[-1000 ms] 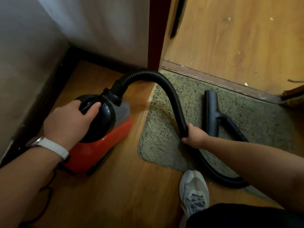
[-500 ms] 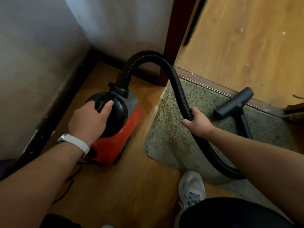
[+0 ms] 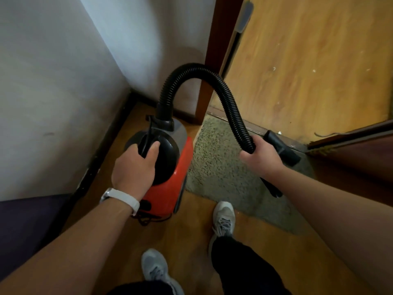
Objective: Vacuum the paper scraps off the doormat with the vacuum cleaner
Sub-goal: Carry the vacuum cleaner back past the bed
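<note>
White walls meet in a corner above the wooden floor [image 3: 191, 241], where we see one red canister vacuum cleaner with a black domed top [image 3: 168, 167] standing just left of the shaggy grey-green doormat [image 3: 214, 165]. Our left hand [image 3: 134, 169] rests on the dome, fingers curled around its black carrying handle. Our right hand [image 3: 260, 156] is closed around the black ribbed hose [image 3: 212, 81], which arches up from the canister and down into our grip. One black floor nozzle [image 3: 282, 147] sits behind that hand, by the mat's far edge at the wooden door [image 3: 308, 60]. Two grey sneakers [image 3: 224, 218] stand on bare floor. We cannot make out scraps on the mat.
</note>
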Tool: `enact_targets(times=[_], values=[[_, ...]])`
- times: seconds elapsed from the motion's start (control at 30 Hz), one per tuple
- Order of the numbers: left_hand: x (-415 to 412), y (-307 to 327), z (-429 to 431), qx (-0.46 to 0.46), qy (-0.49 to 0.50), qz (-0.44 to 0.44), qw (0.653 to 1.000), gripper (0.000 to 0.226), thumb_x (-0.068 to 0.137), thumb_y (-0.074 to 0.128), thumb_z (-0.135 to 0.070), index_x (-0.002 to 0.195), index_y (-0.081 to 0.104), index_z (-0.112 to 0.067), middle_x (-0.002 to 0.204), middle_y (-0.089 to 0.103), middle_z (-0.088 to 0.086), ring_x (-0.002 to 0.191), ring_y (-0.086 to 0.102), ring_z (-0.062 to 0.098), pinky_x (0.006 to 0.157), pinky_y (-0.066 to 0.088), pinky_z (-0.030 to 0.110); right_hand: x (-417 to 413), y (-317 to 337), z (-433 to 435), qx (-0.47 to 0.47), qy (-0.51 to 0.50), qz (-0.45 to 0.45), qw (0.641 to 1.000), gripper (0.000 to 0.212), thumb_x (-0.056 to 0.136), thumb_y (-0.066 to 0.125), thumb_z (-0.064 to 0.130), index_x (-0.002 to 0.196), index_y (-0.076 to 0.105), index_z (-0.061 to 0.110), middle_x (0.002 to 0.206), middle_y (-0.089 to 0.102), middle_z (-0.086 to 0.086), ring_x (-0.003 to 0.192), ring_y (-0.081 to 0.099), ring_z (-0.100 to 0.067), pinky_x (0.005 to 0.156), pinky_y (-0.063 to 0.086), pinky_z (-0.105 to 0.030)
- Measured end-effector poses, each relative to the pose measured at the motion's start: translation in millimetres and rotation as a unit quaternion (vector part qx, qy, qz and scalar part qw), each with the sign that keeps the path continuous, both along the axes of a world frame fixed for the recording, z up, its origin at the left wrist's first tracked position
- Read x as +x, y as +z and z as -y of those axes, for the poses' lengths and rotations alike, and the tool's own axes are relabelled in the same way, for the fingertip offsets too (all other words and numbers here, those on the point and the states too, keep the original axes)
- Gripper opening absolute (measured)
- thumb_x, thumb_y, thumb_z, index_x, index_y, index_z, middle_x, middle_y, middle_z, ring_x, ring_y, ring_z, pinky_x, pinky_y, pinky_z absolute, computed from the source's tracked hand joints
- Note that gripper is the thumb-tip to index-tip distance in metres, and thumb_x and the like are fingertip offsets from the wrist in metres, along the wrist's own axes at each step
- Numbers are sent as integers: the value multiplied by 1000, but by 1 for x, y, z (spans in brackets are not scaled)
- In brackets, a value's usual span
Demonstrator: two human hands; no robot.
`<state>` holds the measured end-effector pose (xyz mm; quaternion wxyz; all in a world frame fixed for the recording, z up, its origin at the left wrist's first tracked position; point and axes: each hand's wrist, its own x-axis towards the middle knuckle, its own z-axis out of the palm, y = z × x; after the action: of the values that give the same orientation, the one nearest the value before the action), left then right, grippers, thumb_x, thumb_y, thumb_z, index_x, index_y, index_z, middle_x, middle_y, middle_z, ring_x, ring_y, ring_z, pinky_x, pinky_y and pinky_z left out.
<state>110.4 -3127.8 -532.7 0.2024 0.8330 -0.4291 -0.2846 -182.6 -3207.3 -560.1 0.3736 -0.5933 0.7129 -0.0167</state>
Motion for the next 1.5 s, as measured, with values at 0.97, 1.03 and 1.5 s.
enact_targets(times=[0.97, 1.03, 1.5], values=[[-100, 400, -195, -36, -246, -196, 949, 37, 95, 58, -45, 82, 58, -10, 62, 67, 10, 51, 65, 18, 59, 56, 46, -75, 434, -306, -186, -354, 194, 896, 15, 88, 65, 21, 97, 58, 13, 86, 59, -14, 71, 54, -21, 62, 44, -35], [-131, 411, -202, -43, -257, -198, 945, 37, 96, 58, -40, 83, 58, -6, 62, 67, 11, 49, 65, 18, 55, 55, 40, -102, 447, -320, -197, -360, 218, 886, 14, 89, 65, 21, 96, 58, 13, 87, 63, -17, 71, 58, -24, 62, 47, -36], [-405, 460, -239, -95, -339, -164, 922, 43, 95, 59, -41, 77, 56, -2, 66, 61, 20, 53, 61, 35, 49, 51, 45, -339, 515, -430, -281, -424, 182, 841, 20, 90, 67, 29, 105, 55, 25, 72, 65, 0, 55, 61, -4, 53, 46, -23]])
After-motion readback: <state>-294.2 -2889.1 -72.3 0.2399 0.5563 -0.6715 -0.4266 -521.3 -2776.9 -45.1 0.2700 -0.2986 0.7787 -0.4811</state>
